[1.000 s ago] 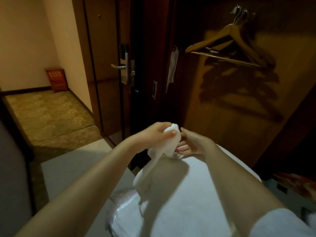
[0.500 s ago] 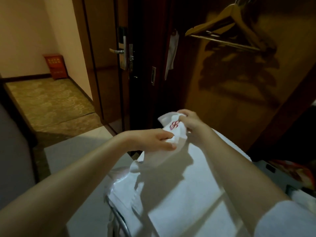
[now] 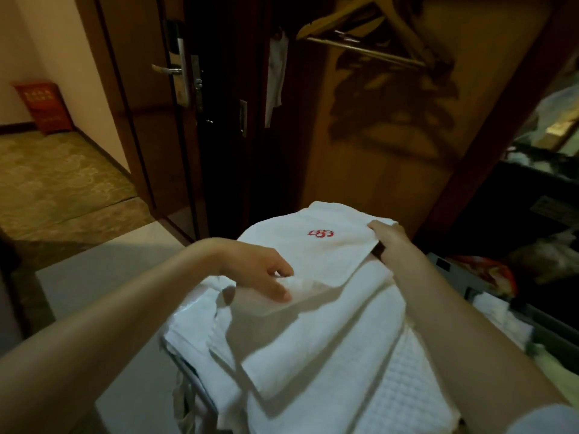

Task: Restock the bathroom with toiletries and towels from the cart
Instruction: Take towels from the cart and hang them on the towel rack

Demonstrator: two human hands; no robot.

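The left hand is pinching the near corner of the small towel with the red mark. The right hand is gripping its far right edge with curled fingers, so the cloth is lying stretched flat between them. The small towel is resting on top of the pile of white towels, probably for smoothing before the person is carrying it to the bathroom.

Two arms show in the lower half of the frame. The left arm, at the lower left, is bare from the frame's edge to the left hand. The right arm, at the lower right, is bare along the forearm to the right hand. In the bottom right corner a white short sleeve with a soft, rounded hem covers its upper part.
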